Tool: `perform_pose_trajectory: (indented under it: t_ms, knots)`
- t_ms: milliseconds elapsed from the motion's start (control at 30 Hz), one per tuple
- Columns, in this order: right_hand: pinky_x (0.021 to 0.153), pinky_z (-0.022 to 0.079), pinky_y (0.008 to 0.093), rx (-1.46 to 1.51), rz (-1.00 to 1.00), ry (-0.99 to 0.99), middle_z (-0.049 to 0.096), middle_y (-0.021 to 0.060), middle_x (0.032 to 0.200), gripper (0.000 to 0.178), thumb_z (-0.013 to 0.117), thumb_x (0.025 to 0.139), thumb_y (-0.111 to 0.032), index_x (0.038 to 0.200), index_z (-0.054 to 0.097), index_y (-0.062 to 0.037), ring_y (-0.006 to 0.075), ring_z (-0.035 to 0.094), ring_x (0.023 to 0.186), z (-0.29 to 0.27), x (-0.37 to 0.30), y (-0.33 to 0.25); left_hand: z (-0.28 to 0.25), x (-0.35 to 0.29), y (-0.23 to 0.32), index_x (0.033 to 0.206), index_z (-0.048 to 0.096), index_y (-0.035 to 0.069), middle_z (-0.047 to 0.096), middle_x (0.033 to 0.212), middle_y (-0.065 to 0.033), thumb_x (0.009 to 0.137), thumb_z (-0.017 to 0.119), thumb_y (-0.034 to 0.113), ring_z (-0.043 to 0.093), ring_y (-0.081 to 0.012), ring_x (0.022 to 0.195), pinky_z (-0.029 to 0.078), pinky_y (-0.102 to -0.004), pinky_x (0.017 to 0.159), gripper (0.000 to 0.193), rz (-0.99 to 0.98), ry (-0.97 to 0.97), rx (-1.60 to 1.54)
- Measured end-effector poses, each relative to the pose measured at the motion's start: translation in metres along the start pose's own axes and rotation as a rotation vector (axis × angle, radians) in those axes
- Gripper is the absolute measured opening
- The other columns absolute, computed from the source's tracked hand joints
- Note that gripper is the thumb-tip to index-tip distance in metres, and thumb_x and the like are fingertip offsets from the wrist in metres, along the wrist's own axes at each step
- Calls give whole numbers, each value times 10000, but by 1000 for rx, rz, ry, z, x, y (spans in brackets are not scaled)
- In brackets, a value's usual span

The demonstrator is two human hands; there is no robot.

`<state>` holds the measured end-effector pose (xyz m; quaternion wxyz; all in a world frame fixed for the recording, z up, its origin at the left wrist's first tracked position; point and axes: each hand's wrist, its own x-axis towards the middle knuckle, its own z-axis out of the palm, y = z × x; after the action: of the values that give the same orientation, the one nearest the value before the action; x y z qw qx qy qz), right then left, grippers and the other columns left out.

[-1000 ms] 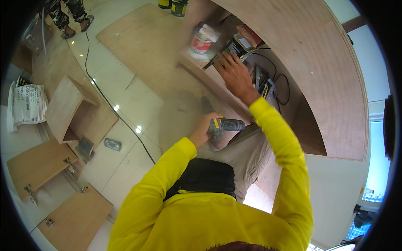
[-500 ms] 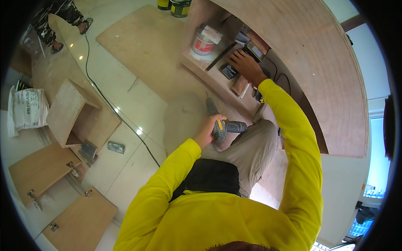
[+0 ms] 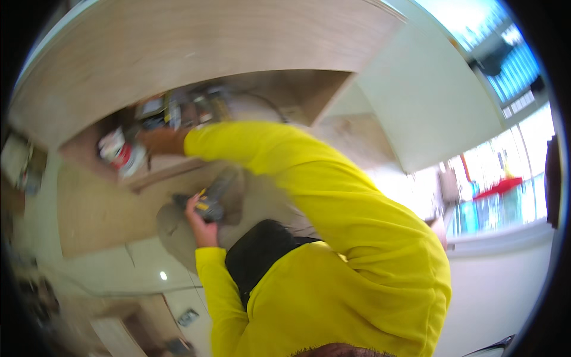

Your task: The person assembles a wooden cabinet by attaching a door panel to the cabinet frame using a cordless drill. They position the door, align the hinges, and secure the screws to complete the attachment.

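Observation:
My left hand [image 3: 203, 229] is closed around a dark grey cordless drill [image 3: 215, 201] with yellow marks, held low over my lap. My right arm stretches across to the left into the wooden cabinet's open compartment. There my right hand [image 3: 157, 143] is beside a white-and-red can [image 3: 124, 156]; motion smears its fingers, and I cannot tell whether they touch anything. Behind that hand, several blurred tools and small boxes [image 3: 178, 110] lie on the compartment floor.
The cabinet's broad plywood top [image 3: 214, 47] curves over the compartment. A wooden board [image 3: 89, 214] lies on the tiled floor, and a dark cable [image 3: 119, 291] runs across the tiles. An open wooden box [image 3: 125, 327] stands at the lower left. Bright windows [image 3: 499, 190] are at the right.
The view has swung right, carrying the cabinet leftward and bringing windows in. My right hand has moved from the small boxes toward the can. The drill stays in my left hand.

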<state>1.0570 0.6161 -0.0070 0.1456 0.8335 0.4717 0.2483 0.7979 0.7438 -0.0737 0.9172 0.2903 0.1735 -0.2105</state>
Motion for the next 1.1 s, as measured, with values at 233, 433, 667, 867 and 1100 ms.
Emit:
perform_pose_trajectory:
  t_ms: [233,433,667,867,1100]
  knots:
    - [1183,465,455,431,213,-20,739,73,1342,600,830,857,-313,1423,702,-158,284,645,1321,-154,-66,-81,-17,27,9,1330,703,139,710,1222,-34,1022,736,375,692,-222,1145,580,-410,1015,389,-85,69,28]
    - [1062,558,524,905,491,-119,753,244,1254,480,776,938,-217,1391,726,-65,427,708,1186,-104,-168,-103,-55,13,-3,1559,511,71,554,1510,-145,823,859,4,537,-302,1431,405,-418,1252,817,917,-256,1190]
    - [1128,512,515,1173,611,-191,765,208,1286,750,855,923,-139,1614,570,-89,417,699,1258,-125,-172,-105,-49,30,-10,1533,526,126,545,1495,-89,868,791,-18,523,-248,1446,407,-412,1243,731,644,-364,746]
    - [1198,460,526,1188,436,-456,635,243,1521,1002,934,809,-126,1692,460,-104,439,584,1407,-155,-166,-111,-58,58,-50,1322,675,119,670,1283,-79,920,805,119,657,-226,1197,534,-366,1040,422,483,-196,384]
    - [1185,450,535,1067,472,-467,627,233,1544,1062,948,738,-21,1677,460,-94,458,580,1392,-132,-174,-125,-15,28,-35,965,784,83,743,968,-50,847,841,311,699,-187,919,559,-359,843,263,340,24,250]
